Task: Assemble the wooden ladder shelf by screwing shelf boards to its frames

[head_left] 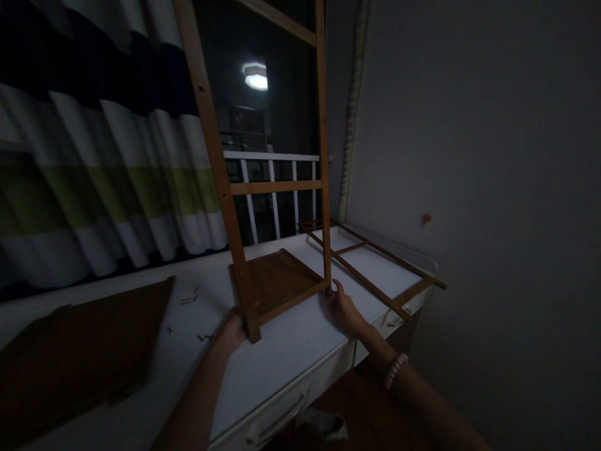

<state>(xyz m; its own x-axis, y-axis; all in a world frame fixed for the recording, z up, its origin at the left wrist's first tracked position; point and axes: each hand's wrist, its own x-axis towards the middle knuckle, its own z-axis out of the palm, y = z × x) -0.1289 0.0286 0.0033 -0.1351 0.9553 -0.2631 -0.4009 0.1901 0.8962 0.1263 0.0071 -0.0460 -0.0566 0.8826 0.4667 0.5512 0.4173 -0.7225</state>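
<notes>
A tall brown wooden shelf frame (pixel 225 195) stands upright on the white desk, with two posts joined by crossbars. A square wooden shelf board (pixel 284 279) sits between the posts near the bottom. My left hand (pixel 233 329) grips the foot of the left post, its fingers partly hidden behind the wood. At the lower end of the right post, my right hand (pixel 342 307) is closed around the corner where post and board meet. Several small screws (pixel 188 300) lie on the desk left of my left hand.
A second wooden ladder-like frame (pixel 370 285) lies flat at the right, overhanging the desk's front edge. Dark wooden boards (pixel 89 344) rest at the left. Behind are a striped curtain (pixel 107 169) and a window; a wall (pixel 469 156) bounds the right side. The white desk (pixel 277 357) has drawers.
</notes>
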